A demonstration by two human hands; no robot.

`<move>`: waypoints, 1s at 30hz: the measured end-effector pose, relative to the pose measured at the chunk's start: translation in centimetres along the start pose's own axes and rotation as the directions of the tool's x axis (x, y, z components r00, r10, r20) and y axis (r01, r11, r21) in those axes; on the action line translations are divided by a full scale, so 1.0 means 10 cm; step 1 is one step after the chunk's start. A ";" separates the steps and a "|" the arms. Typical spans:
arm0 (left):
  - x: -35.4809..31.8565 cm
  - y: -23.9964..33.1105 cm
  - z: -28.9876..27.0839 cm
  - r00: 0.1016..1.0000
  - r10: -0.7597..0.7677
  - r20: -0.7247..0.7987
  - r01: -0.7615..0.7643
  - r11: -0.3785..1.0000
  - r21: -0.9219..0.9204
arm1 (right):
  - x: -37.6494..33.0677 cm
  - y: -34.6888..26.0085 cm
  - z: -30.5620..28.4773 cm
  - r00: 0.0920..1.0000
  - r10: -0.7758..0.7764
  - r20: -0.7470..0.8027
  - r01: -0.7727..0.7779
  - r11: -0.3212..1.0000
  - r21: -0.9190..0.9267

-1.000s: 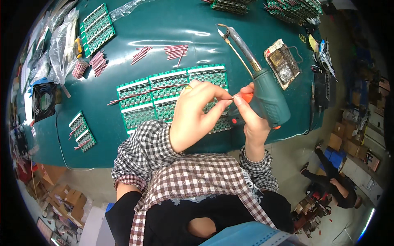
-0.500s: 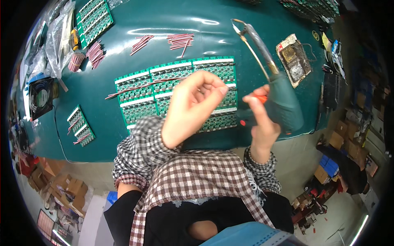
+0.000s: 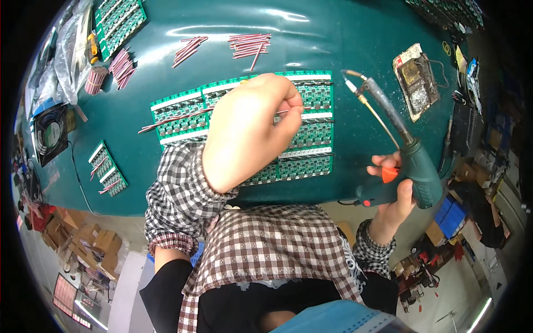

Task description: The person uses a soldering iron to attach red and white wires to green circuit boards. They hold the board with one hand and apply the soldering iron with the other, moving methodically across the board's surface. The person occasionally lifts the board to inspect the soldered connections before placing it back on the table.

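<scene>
Green soldering gun [image 3: 408,166] raised beside circuit boards [image 3: 311,111]

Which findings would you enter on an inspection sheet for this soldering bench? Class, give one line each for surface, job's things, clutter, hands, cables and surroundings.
Surface: dark green bench top, glossy.
Job's things: panel of green circuit boards; soldering gun, teal, tip raised off the boards.
Clutter: red wire pieces; spare board panel; small boards; solder-spattered tip stand; black fan.
Hands: left hand over the panel, pinching a thin wire; right hand gripping the gun.
Cables: dark lead from the fan.
Surroundings: cardboard boxes on the floor.
</scene>
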State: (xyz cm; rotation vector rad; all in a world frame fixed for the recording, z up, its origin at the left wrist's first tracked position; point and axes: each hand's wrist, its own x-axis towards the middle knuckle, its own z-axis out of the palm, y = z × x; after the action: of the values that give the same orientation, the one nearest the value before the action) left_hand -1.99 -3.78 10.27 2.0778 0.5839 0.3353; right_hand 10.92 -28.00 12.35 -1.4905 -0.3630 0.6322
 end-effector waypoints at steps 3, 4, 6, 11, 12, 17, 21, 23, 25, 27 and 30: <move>0.08 -0.09 0.18 1.000 -0.021 0.005 0.021 0.999 0.040 | -0.05 0.02 -0.03 1.000 -0.001 -0.029 -0.001 0.998 -0.070; 0.12 -0.14 0.20 0.997 -0.074 0.025 0.073 0.997 0.021 | -0.06 0.03 -0.04 1.000 0.001 -0.019 -0.003 0.996 -0.086; 0.12 -0.27 0.27 0.998 -0.061 0.015 0.060 0.996 0.070 | -0.08 0.05 -0.06 1.000 0.012 -0.016 -0.014 0.995 -0.099; 0.14 -0.28 0.29 0.997 -0.075 0.014 0.073 0.991 0.116 | -0.12 0.08 -0.05 0.996 0.071 -0.063 -0.076 0.992 -0.095; 0.14 -0.27 0.28 0.997 -0.078 0.003 0.078 0.993 0.094 | -0.12 0.08 -0.05 0.993 0.089 -0.074 -0.095 0.993 -0.075; 0.16 -0.28 0.33 0.999 -0.032 -0.041 0.033 0.999 0.027 | -0.15 0.08 -0.02 0.984 0.143 -0.103 -0.147 0.989 -0.032; 0.18 -0.32 0.39 0.999 0.006 -0.031 -0.002 0.992 0.126 | -0.17 0.07 -0.05 0.981 0.164 -0.100 -0.169 0.985 -0.043; 0.19 -0.32 0.39 0.999 0.003 -0.035 0.001 0.993 0.121 | -0.18 0.06 -0.04 0.978 0.176 -0.112 -0.183 0.981 -0.060; 0.21 -0.31 0.36 1.000 0.001 -0.015 0.001 0.994 0.110 | -0.19 0.07 -0.05 0.978 0.185 -0.095 -0.192 0.979 -0.070; 0.23 -0.32 0.34 1.000 -0.011 0.004 0.010 0.996 0.094 | -0.19 0.06 -0.04 0.979 0.184 -0.090 -0.193 0.975 -0.108; 0.26 -0.33 0.32 0.999 -0.038 0.028 0.036 0.997 0.074 | -0.20 0.06 0.02 0.982 0.167 -0.089 -0.181 0.967 -0.178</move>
State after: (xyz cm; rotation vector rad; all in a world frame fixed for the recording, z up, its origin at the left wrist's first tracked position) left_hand 0.72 -3.19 5.79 2.1356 0.6248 0.2657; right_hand 9.14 -29.09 12.04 -1.7328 -0.2403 0.6957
